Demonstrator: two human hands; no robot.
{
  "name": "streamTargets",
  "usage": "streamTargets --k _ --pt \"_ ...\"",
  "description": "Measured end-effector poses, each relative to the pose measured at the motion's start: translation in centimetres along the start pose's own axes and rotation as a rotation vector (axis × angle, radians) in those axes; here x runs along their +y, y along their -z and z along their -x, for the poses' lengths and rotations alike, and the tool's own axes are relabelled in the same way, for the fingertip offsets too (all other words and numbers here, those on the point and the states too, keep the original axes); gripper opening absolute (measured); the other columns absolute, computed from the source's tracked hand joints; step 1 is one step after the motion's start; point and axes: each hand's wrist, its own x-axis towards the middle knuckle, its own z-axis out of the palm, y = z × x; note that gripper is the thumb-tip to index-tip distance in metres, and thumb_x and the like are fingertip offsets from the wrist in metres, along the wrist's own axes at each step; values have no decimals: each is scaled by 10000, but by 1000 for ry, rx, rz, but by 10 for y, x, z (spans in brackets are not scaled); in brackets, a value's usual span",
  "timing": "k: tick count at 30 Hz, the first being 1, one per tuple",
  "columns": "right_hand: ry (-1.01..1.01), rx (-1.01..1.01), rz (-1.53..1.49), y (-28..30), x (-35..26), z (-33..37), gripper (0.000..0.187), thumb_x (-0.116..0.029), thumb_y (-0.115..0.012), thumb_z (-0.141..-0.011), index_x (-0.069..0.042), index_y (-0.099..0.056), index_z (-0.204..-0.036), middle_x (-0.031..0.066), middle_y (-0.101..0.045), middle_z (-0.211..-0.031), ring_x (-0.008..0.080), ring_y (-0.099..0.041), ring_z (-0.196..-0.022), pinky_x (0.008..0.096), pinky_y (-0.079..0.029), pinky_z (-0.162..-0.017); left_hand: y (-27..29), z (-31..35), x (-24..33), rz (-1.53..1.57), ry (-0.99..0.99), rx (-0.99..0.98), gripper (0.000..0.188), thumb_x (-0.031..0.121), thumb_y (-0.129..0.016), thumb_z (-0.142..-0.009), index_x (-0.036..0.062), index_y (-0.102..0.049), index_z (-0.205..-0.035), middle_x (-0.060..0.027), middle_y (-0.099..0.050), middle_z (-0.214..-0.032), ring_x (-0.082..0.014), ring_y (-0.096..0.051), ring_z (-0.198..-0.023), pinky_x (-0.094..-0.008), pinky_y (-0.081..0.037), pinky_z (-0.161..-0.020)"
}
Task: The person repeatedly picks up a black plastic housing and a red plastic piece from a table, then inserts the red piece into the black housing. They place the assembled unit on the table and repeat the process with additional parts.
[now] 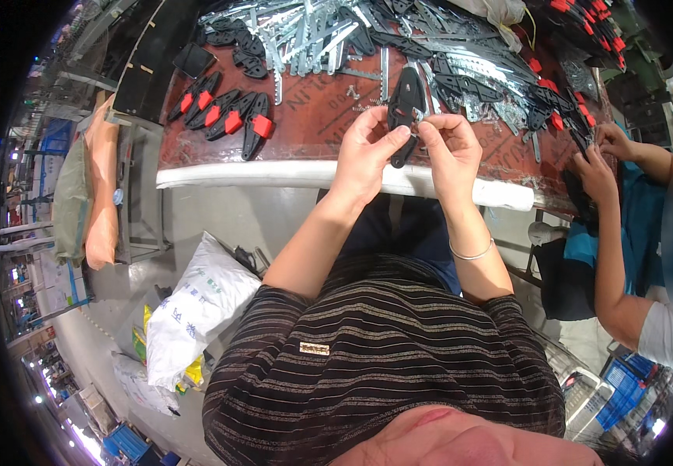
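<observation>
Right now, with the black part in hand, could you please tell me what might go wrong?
The black part could slip from the left hand and perhaps drop past the white edging nearby. The right hand might brush the metal strips heaped beyond; some look toothed, so a scratch is possible.

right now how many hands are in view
4: the wearer's left hand and right hand at a black part, centre; a co-worker's upper hand and lower hand, far right.
</observation>
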Motion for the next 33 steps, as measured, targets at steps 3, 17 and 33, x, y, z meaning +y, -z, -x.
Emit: streamTargets --k 3,17,33 --pt "-16 10 21 1 0 1 84 -28 -644 -847 -1 -589 -903 20 -629 -840 59 -560 -748 200 -454 -679 -1 0 -3 -79 -38 -15 222 35 -644 -839 22 -572 -1048 -8 -618 -926 -61 -556 -808 -204 -454 -700" --pt "-46 -181 517 59 -17 -82 217 -207 -630 -863 -22 -635 -976 11 -623 -901 108 -558 -846 252 -452 -751 12 -30 -6 15 104 -62 422 -3 -592 -841 0 -424 -1228 -51 -592 -1041 -98 -581 -861 -230 -495 -735" --pt "104 440 1500 195 12 -229 283 -295 -634 -806 -105 -512 -976 161 -651 -857 378 -624 -838 474 -461 -713 20 -47 -7 70 94 -57 399 30 -615 -833 31 -426 -1185 -101 -620 -1012 -190 -620 -930 -313 -488 -831"
